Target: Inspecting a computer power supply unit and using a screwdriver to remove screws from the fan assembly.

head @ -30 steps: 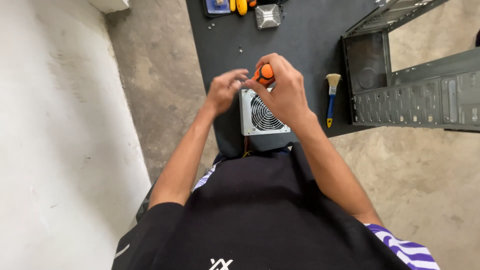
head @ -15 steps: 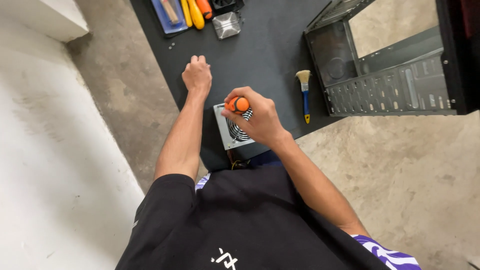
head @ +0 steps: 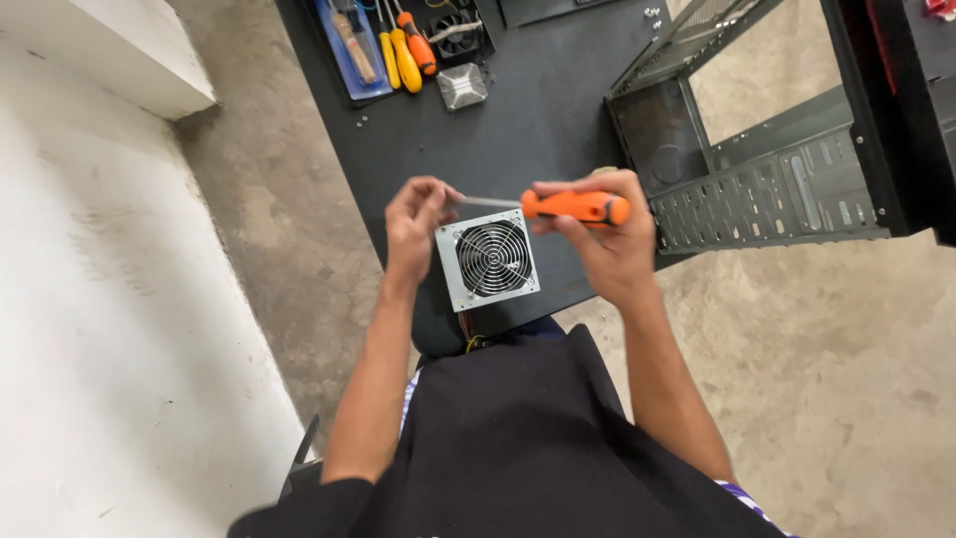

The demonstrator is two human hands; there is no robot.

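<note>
My right palm hides the near half of the orange screwdriver [head: 576, 206] handle, and where its steel tip ends I cannot make out, because the fingertips of my left hand [head: 416, 223] close over it. The open computer case [head: 757, 169] at 2 o'clock is cut off by the top and right edges, and a thing just behind my right hand [head: 607, 244] shows only as a pale sliver. The tool tray [head: 351, 45] at 11 o'clock, with its yellow and orange handles, runs out of view at the top.

My right hand is wrapped around the handle, fingers clamped, holding the screwdriver level with the shaft pointing toward 9 o'clock. My left hand meets it, thumb and fingers pinched together at the tip. Both forearms come up from 6 o'clock and hang over the grey power supply [head: 488, 259], which lies fan grille up at the near edge of the black mat [head: 538, 120], dead centre, with wires trailing from its near side toward my lap.

A small silver heatsink [head: 462, 86] sits on the mat at 12 o'clock, beside a black fan. The mat lies on rough concrete floor [head: 827, 379], with a whitewashed wall [head: 100, 299] at 9 o'clock.
</note>
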